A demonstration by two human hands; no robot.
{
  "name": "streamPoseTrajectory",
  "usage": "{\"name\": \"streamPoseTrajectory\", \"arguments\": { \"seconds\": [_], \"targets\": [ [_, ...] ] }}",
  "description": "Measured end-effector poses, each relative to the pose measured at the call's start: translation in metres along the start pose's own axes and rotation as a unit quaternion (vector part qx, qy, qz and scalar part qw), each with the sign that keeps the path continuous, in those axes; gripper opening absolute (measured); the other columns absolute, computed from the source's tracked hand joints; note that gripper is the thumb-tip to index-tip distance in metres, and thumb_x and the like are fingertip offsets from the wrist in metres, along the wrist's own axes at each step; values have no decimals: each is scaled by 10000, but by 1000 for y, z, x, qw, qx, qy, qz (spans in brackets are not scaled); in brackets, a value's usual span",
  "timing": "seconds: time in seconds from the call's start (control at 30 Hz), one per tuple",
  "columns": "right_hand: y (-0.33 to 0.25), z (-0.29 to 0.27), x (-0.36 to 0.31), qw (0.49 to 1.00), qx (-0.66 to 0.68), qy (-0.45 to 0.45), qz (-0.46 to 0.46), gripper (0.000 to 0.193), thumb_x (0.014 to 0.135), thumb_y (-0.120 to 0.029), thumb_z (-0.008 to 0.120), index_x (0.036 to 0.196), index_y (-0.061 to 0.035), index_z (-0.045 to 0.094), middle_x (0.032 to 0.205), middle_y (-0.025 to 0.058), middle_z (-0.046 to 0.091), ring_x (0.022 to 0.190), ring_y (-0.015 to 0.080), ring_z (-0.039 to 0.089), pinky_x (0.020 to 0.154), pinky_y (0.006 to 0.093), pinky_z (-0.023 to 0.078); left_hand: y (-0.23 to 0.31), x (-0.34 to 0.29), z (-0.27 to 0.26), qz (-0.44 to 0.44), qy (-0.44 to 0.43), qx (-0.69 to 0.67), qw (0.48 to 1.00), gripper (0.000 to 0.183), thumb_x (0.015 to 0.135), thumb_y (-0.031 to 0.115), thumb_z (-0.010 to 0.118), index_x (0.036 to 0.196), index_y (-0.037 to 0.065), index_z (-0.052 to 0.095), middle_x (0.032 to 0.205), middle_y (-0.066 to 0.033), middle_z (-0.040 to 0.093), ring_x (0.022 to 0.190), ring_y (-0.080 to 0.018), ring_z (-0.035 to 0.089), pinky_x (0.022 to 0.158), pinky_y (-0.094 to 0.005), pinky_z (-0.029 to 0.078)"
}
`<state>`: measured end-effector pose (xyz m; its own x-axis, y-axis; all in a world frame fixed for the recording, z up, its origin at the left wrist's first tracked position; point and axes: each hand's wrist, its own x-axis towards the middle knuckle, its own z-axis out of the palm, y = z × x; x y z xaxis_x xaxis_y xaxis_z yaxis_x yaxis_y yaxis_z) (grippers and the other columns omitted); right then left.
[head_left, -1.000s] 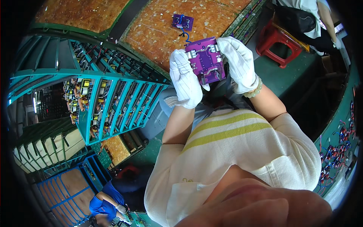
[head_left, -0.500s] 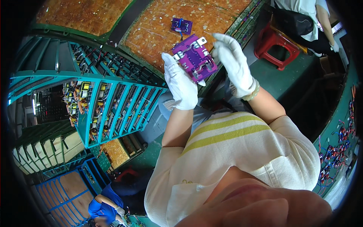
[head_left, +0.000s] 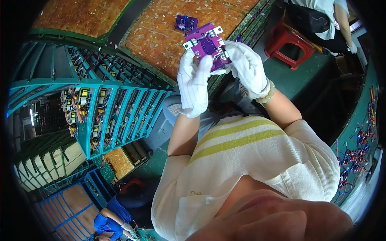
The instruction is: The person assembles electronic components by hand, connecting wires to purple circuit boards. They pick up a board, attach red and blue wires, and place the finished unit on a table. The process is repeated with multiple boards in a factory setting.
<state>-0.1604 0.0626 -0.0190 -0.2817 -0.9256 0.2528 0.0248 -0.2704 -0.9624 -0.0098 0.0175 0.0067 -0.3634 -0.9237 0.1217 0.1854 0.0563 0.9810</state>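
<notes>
A purple circuit board [head_left: 207, 46] with silver metal tabs and solder joints is held up in front of me, tilted, above the edge of a worn wooden worktop [head_left: 161, 48]. My left hand [head_left: 194, 80], in a white glove, grips its near left edge with the thumb laid over its face. At the board's right edge, my gloved right hand [head_left: 246, 68] pinches it, the fingertips by the metal parts there. Beyond it on the worktop lies a second, smaller purple circuit board [head_left: 186, 23] with blue wire. The underside of the held board is hidden.
On the left stands a teal rack [head_left: 100, 116] loaded with boards bearing yellow coils. A red stool [head_left: 289, 44] and a seated person [head_left: 321, 20] are at the upper right. Wired parts [head_left: 356, 160] lie at the far right. Another person in blue [head_left: 112, 219] works at the lower left.
My right hand has come in from beside the board and now grips its right edge. The left thumb has moved onto the board's face. The board has shifted slightly up in the picture.
</notes>
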Motion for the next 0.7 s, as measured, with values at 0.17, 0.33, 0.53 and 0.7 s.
{"name": "streamPoseTrajectory", "arguments": {
  "seconds": [0.17,0.33,0.53,0.7],
  "targets": [
    [9,-10,-1,977,206,-46,3,349,962,-171,527,1236,44,534,1112,135,636,707,130,614,529,223,471,-22,4,-7,-3,53,-165,985,404,958,169,448,1306,-37,467,1205,-178,591,1013,-285,648,751,-417,604],
    [21,-10,1,972,232,-46,-16,371,954,-169,528,1248,57,510,1141,145,624,743,157,627,550,247,492,-14,1,-8,-26,40,-266,963,425,922,65,550,1320,-42,448,1241,-135,557,1067,-215,593,922,-373,501],
    [18,-10,9,967,246,-59,9,382,953,-214,555,1229,49,526,1041,117,666,671,166,652,522,244,514,-21,8,-12,-34,59,-244,967,398,983,185,481,1308,-44,460,1267,-162,547,1102,-248,596,918,-381,525],
    [24,-11,11,970,232,-61,24,436,970,-313,536,1199,58,554,951,115,679,655,174,651,497,253,503,-9,14,-6,-89,29,-349,932,526,1006,409,406,1281,-32,486,1231,-156,583,1068,-247,625,875,-375,549]
  ]
}}
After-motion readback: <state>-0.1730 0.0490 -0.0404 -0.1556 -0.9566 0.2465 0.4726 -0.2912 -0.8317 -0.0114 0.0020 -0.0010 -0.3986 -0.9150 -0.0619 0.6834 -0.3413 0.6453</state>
